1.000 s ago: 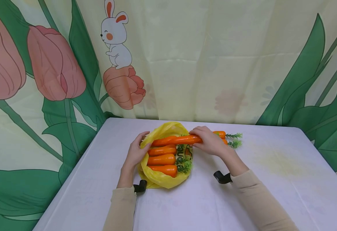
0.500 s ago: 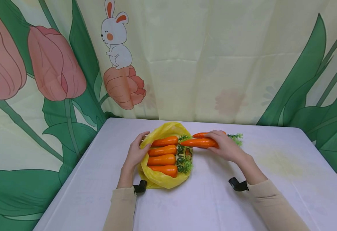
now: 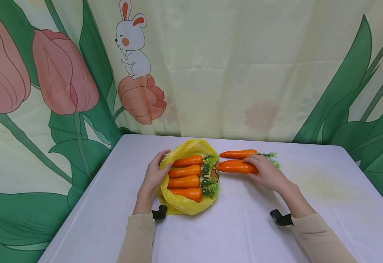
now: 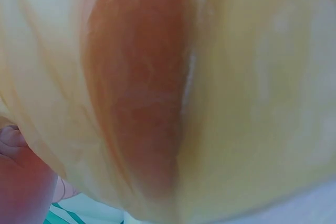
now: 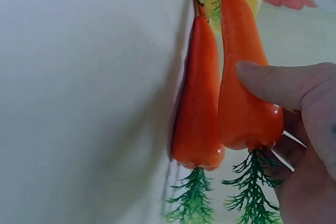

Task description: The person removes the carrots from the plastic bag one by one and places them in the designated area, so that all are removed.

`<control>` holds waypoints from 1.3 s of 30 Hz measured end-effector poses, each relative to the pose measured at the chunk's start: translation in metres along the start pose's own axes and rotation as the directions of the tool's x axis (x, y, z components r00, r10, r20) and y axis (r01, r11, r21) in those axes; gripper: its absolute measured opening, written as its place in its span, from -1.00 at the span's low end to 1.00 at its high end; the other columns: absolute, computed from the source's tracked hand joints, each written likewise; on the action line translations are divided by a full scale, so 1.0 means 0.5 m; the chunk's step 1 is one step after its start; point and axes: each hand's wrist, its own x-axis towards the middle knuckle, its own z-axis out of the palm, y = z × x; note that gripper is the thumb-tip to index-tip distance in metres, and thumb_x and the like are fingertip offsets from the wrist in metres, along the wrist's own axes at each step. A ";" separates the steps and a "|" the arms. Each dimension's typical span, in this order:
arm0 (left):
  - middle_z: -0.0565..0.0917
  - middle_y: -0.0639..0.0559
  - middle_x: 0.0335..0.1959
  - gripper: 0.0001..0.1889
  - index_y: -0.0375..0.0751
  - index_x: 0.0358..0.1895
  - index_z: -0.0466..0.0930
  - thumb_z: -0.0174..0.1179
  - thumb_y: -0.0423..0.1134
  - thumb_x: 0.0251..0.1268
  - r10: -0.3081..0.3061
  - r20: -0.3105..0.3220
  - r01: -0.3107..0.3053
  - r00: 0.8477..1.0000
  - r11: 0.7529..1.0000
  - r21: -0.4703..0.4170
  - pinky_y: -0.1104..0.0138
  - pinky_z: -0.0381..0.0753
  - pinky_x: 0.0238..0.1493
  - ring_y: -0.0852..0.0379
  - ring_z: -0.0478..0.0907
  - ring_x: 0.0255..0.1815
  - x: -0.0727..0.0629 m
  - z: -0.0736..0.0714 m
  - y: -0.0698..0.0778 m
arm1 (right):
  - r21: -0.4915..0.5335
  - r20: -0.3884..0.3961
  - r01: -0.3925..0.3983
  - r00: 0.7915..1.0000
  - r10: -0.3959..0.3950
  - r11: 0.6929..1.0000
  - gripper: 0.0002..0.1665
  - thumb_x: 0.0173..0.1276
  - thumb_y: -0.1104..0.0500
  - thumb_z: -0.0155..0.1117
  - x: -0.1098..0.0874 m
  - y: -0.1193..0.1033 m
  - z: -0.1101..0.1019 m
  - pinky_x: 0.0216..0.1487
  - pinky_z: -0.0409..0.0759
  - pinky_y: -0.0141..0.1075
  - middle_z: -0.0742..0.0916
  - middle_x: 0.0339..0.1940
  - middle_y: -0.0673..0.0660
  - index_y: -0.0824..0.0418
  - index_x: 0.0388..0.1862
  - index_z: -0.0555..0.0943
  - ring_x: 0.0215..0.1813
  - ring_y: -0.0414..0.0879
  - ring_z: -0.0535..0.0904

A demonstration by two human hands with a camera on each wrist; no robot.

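Note:
In the head view my left hand (image 3: 156,171) grips the left rim of a yellow plastic bag (image 3: 187,206), thumb at the opening's edge. Several orange carrots (image 3: 185,182) with green tops lie side by side at the bag's mouth. My right hand (image 3: 270,173) holds another carrot (image 5: 244,98) by its thick end, its tip pointing at the bag; the thumb lies across it in the right wrist view. Close beneath it, a second carrot (image 5: 197,103) lies on the cloth. The left wrist view is filled by the bag, a carrot's orange shape (image 4: 144,87) showing through the plastic.
Behind the right hand a third carrot (image 3: 238,153) lies on the white-covered table (image 3: 211,237). A curtain (image 3: 230,73) printed with tulips and a rabbit hangs at the table's back edge. Dark printing (image 3: 205,175) marks the bag.
My right hand has moved right, carrying its carrot from over the bag to beside the two carrots on the cloth, which now show more fully. My left hand stays at the bag's rim.

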 end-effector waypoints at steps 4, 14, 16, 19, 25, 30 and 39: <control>0.56 -0.12 0.12 -0.46 -0.10 0.42 0.41 0.21 -0.39 0.41 -0.001 0.000 0.001 1.000 1.000 -0.001 0.05 0.56 0.14 -0.08 0.52 0.04 0.000 0.000 0.000 | -0.017 0.002 0.000 1.000 0.000 1.000 -0.52 0.24 0.34 0.45 -0.009 0.003 0.005 0.27 0.37 0.20 0.63 0.15 0.31 0.34 0.16 0.62 0.21 0.30 0.46; 0.56 -0.14 0.12 -0.45 -0.16 0.44 0.39 0.21 -0.40 0.41 0.004 0.001 -0.004 1.000 1.000 -0.007 0.05 0.56 0.14 -0.09 0.53 0.04 0.000 0.000 -0.002 | -0.025 0.039 -0.023 0.999 0.024 0.999 -0.53 0.26 0.31 0.40 -0.024 0.007 0.027 0.25 0.38 0.17 0.63 0.17 0.22 0.23 0.17 0.62 0.24 0.23 0.43; 0.56 -0.14 0.12 -0.45 -0.18 0.44 0.39 0.21 -0.41 0.41 0.007 0.002 -0.007 1.000 1.000 -0.010 0.05 0.56 0.14 -0.09 0.53 0.04 -0.001 0.000 -0.002 | -0.022 0.047 -0.033 0.998 0.034 0.999 -0.54 0.27 0.31 0.41 -0.026 0.007 0.029 0.25 0.39 0.17 0.62 0.18 0.22 0.23 0.16 0.61 0.25 0.23 0.43; 0.56 -0.14 0.12 -0.45 -0.18 0.44 0.39 0.21 -0.41 0.41 0.008 0.001 -0.008 1.000 1.000 -0.012 0.05 0.56 0.13 -0.09 0.53 0.04 -0.001 0.000 -0.003 | -0.016 0.047 -0.036 0.998 0.037 0.999 -0.58 0.27 0.30 0.43 -0.029 0.008 0.033 0.23 0.42 0.16 0.64 0.15 0.18 0.20 0.12 0.61 0.23 0.20 0.45; 0.56 -0.14 0.12 -0.45 -0.18 0.43 0.39 0.21 -0.41 0.40 0.016 -0.001 -0.016 1.000 1.000 -0.009 0.06 0.56 0.12 -0.09 0.52 0.03 0.001 0.000 -0.003 | -0.025 0.040 -0.019 0.999 0.020 1.000 -0.61 0.24 0.32 0.47 -0.030 0.008 0.036 0.20 0.46 0.14 0.67 0.07 0.13 0.18 0.04 0.63 0.19 0.18 0.50; 0.56 -0.14 0.10 -0.46 -0.18 0.43 0.40 0.21 -0.41 0.40 0.019 -0.002 -0.019 1.000 1.000 -0.003 0.06 0.57 0.10 -0.09 0.53 0.02 0.001 0.000 -0.003 | -0.075 0.057 -0.045 0.997 0.050 0.996 -0.49 0.22 0.32 0.50 -0.033 0.008 0.033 0.23 0.44 0.19 0.63 0.16 0.27 0.30 0.16 0.61 0.23 0.27 0.47; 0.55 -0.13 0.12 -0.45 -0.14 0.44 0.39 0.21 -0.40 0.41 0.009 0.002 -0.009 1.000 1.000 -0.005 0.08 0.58 0.10 -0.07 0.52 0.02 0.001 0.003 -0.003 | -0.067 0.048 -0.068 0.996 0.072 0.995 -0.49 0.20 0.31 0.50 -0.041 0.008 0.022 0.24 0.43 0.21 0.62 0.16 0.27 0.28 0.15 0.61 0.24 0.27 0.46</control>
